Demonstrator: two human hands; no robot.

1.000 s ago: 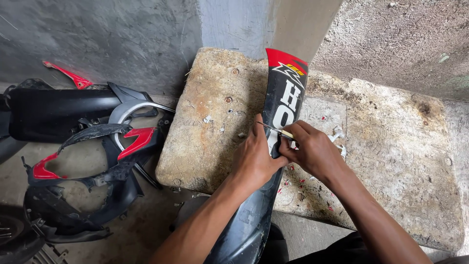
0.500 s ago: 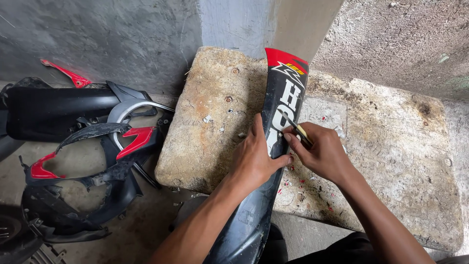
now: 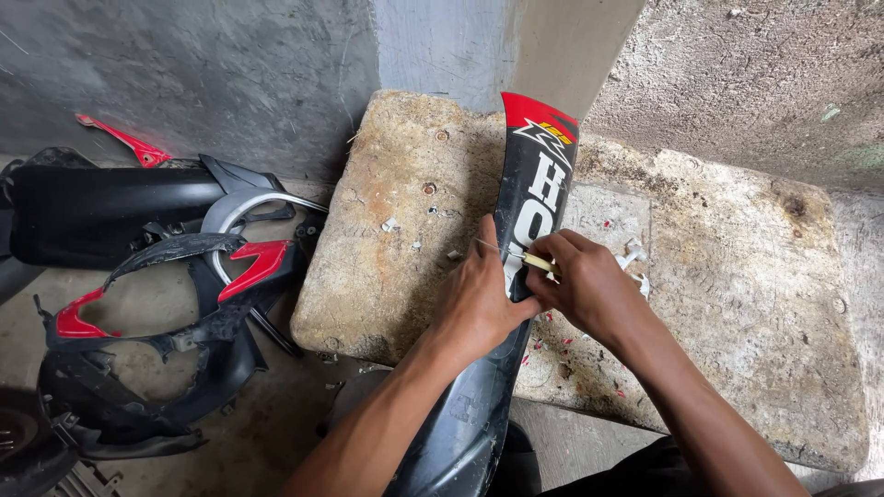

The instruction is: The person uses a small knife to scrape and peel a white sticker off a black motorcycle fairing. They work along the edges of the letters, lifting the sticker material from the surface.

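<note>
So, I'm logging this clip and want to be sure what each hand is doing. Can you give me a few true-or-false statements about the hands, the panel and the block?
1. The left hand presses on the long black plastic fairing panel. True.
2. The right hand is empty. False: it pinches a small pale-handled blade tool against the panel.
3. The panel lies across a worn stone block. True.
4. The panel's far tip is blue. False: it is red.
5. Black and red bodywork pieces lie to the left of the block. True.
</note>
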